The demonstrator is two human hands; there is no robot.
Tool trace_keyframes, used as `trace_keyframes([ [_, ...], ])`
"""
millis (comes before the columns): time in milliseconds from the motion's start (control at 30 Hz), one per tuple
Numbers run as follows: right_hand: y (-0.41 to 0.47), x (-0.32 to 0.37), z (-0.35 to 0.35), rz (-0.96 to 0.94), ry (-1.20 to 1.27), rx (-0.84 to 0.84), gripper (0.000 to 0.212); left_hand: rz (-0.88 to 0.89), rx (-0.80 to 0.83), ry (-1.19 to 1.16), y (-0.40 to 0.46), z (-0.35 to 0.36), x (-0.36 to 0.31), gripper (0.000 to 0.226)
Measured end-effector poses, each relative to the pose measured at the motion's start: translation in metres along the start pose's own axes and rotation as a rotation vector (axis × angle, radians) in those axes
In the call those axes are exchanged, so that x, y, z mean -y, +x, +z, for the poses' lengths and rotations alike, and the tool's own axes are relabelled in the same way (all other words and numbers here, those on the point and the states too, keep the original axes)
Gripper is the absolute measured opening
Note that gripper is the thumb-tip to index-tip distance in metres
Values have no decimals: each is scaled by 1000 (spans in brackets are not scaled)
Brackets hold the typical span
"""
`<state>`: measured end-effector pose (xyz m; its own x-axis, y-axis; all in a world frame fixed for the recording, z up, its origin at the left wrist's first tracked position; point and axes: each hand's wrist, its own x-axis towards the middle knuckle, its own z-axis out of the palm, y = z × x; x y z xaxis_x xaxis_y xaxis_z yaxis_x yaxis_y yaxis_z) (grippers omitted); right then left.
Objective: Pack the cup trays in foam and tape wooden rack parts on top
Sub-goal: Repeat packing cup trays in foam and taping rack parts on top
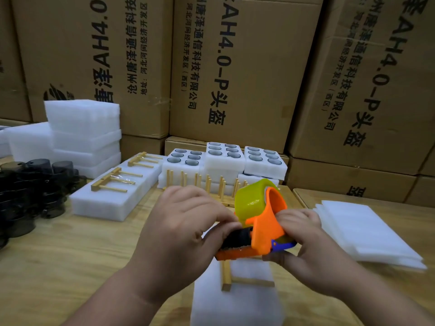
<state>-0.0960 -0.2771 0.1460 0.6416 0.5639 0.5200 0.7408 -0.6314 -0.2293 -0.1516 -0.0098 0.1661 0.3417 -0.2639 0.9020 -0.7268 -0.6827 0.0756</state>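
In the head view, at the centre of the frame, both hands hold an orange tape dispenser (pixel 263 231) carrying a yellowish tape roll (pixel 250 200). The left hand (pixel 181 234) pinches at the dispenser's front, by its black roller, thumb and fingertips curled in. The right hand (pixel 308 250) curls round the dispenser's handle side. They hold it just above a white foam block (pixel 237 300) at bottom centre, on which a wooden rack part (pixel 237 278) lies.

At centre left, a longer foam pack (pixel 117 196) lies on the wooden table (pixel 70 267) with two wooden rack parts (pixel 115 181) on top; glossy tape shows over the nearer one. Behind the hands, upright wooden racks (pixel 207 184) stand before three foam cup trays (pixel 224 156), each with six round pockets holding dark-rimmed cups. Closed foam boxes (pixel 84 132) stack at upper left, dark cups (pixel 30 184) heap at the left edge, and thin foam sheets (pixel 367 234) lie at right. Printed cardboard cartons (pixel 235 67) fill the background.
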Motion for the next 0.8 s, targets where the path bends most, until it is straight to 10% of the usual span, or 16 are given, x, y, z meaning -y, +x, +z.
trace_keyframes([
  [400, -1, -41, -41, 139, -59, 94, 27, -59, -205, 53, 5, -6, 10, 7],
  [633, 30, -37, -70, 144, -204, 323, 47, -858, -187, -282, -30, 12, 39, 12],
  [800, 68, -24, -81, 149, -243, 514, 48, -1058, -242, -438, -50, 18, 52, 14],
])
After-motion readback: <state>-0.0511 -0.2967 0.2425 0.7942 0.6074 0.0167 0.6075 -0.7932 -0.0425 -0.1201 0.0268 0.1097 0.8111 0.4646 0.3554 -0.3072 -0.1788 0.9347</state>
